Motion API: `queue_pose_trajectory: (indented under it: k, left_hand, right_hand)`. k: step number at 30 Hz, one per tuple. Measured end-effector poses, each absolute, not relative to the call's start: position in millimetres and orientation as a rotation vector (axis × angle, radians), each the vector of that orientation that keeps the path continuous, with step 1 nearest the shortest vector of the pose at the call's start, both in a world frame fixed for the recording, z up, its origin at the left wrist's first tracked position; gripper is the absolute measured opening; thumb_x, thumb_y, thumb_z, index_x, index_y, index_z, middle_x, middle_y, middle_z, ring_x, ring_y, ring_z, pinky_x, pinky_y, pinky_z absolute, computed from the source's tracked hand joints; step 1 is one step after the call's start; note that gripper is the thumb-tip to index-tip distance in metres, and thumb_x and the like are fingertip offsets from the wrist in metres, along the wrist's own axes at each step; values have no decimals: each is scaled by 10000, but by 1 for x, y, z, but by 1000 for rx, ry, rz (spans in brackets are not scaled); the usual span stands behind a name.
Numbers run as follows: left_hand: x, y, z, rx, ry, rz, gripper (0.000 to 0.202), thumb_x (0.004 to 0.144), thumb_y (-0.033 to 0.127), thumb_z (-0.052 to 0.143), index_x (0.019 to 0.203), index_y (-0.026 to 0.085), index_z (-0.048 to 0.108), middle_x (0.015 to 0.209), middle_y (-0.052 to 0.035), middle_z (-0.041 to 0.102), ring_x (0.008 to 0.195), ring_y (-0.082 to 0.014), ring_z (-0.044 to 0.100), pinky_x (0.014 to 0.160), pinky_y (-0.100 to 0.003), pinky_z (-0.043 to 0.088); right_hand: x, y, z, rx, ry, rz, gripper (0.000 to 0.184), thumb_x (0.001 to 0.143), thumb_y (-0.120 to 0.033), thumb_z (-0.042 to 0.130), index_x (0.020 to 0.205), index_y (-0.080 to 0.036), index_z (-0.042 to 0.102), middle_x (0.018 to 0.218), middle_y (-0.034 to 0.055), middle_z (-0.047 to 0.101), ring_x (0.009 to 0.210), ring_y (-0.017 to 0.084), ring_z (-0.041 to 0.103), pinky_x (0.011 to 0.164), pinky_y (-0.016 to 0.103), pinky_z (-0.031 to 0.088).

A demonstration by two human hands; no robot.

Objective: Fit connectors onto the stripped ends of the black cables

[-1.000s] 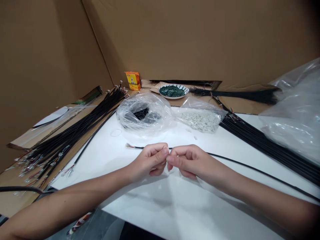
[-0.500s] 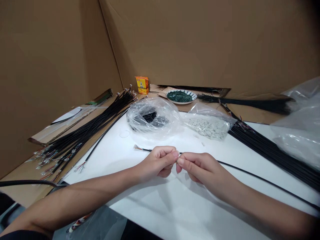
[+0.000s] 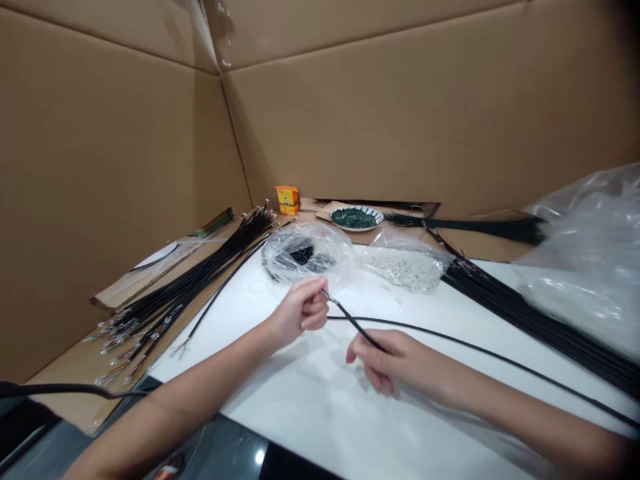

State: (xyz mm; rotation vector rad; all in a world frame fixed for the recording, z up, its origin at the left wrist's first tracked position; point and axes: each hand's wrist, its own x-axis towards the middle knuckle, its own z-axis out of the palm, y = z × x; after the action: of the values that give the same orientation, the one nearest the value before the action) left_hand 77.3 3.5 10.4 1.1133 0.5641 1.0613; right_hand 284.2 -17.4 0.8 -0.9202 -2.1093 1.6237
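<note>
A thin black cable (image 3: 353,321) slants between my two hands. My left hand (image 3: 304,308) is closed in a pinch at its upper end, where lighter wire ends show; the tip is hidden by the fingers. Lower down, my right hand (image 3: 383,357) holds the black sheath between thumb and fingers. Behind my hands, a stretch of black cable (image 3: 450,335) runs to the right edge over the white tabletop (image 3: 300,407). I cannot tell whether it is the same cable.
Bundled black cables with loose wire ends (image 3: 195,273) lie left; more cables (image 3: 525,320) lie right. At the back are a clear bag with black coils (image 3: 330,250), a bag of small white pieces (image 3: 410,267), a plate of dark green bits (image 3: 357,218) and a yellow-orange box (image 3: 287,200).
My hands, close together before, are now apart: the left has moved up and left, the right lower. The cable piece between them has come into view. The head view has tilted up.
</note>
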Motion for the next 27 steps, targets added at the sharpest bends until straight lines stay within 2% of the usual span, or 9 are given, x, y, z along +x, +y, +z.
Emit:
queue_pose_trajectory:
  k: [4,9,12,16,18,20,22,23,27]
  left_hand:
    - [71,16,14,1051,562,1127,360,873,483,445,688,188,352,417,98,149,304,-57,187,337,-157,207]
    - [77,13,11,1058,572,1095,502,869,644,274,952,187,466,646,10,513,414,-108,470,435,-233,378]
    - [94,-9,10,1228,630,969,424,876,561,407,1048,185,497,924,-60,583,670,-151,603,635,-294,474]
    - [133,-50,18,1364,544,782,356,896,446,469,1129,182,525,1189,-125,534,1128,-223,517,853,-332,460]
    - [149,-64,29,1217,414,774,353,917,440,418,1112,165,523,1158,-135,553,1080,-227,559,837,-348,475]
    - [151,-68,41,1072,372,868,264,938,379,376,1023,178,524,856,-43,562,722,-144,615,647,-293,502]
    - [136,-64,53,1012,541,1008,167,931,281,404,930,168,527,572,68,298,367,-11,287,392,-138,286]
    - [121,-61,59,1052,665,1077,148,921,268,424,929,166,532,566,76,232,358,-1,170,358,-127,187]
    - [35,-51,86,1246,1099,1256,314,838,271,573,1147,233,531,577,80,238,387,1,129,376,-124,71]
  right_hand:
    - [301,-32,6,-1014,-2139,1570,507,960,-519,280,914,-129,601,557,-15,474,484,78,390,503,209,308]
    - [303,-37,37,-1052,-1993,1385,363,964,-364,337,816,-123,564,503,-46,370,446,64,282,443,201,215]
    - [292,-26,71,-880,-1661,1462,288,969,-310,330,837,-134,516,474,-75,304,395,53,216,401,185,163]
    - [268,8,120,-646,-1361,1470,288,1012,-257,194,865,-155,419,523,-94,193,387,50,142,393,151,196]
    - [255,29,135,-658,-1366,1403,332,1019,-248,111,875,-167,398,538,-84,229,386,48,201,419,127,261]
    - [248,47,139,-733,-1436,1349,401,1012,-231,41,914,-168,425,566,-56,352,420,50,337,473,129,353]
    - [255,61,135,-839,-1581,1299,433,1014,-318,93,966,-158,493,689,14,536,566,71,521,584,173,458]
    - [265,67,130,-921,-1671,1263,432,1006,-368,159,972,-149,530,765,54,596,635,94,571,624,206,484]
    - [339,74,104,-1366,-1976,864,208,857,-320,548,905,-141,642,910,95,666,755,158,626,674,240,475]
